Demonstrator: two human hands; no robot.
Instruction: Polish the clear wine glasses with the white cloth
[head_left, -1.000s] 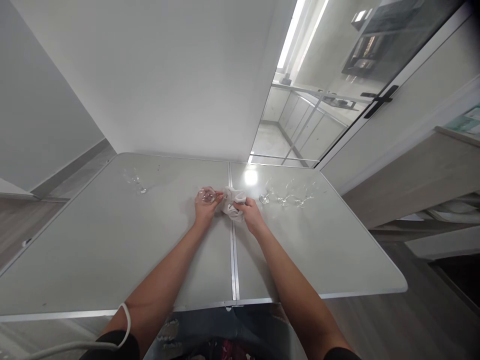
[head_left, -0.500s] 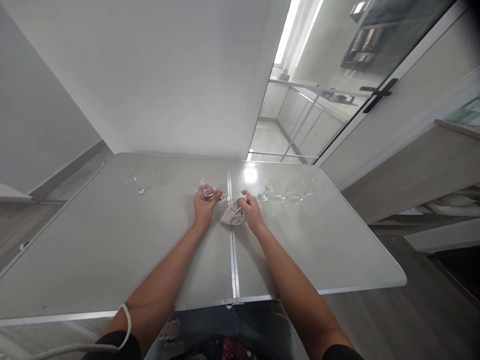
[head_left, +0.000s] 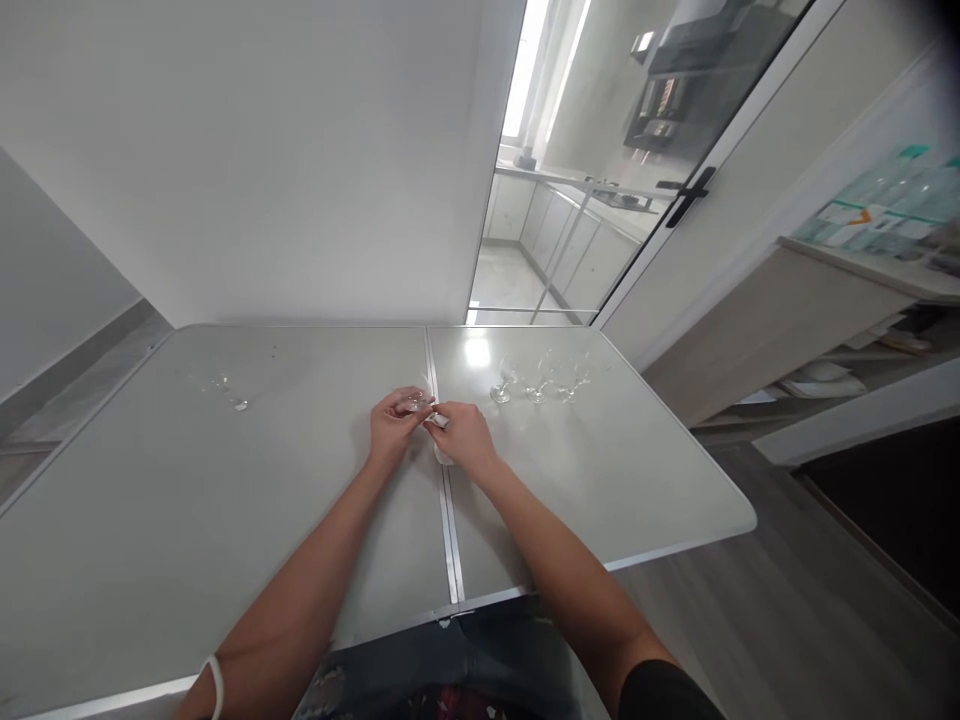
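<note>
I've the left hand (head_left: 388,428) gripping a wine glass (head_left: 412,404), right hand (head_left: 469,437) pinching cloth (head_left: 443,457), nearer the far edge of the table (head_left: 600,480): wiping, I judge; next calls for gentle turning.

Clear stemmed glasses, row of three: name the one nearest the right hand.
The row's leftmost clear stemmed glass; both others sit farther from the right hand.

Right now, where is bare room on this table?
Bare tabletop shows left of the left forearm, nearer than the far-left glass, and right of the right forearm, nearer than three glasses. Crowded: among those glasses, and the middle, with left hand, right hand, held glass and cloth.
</note>
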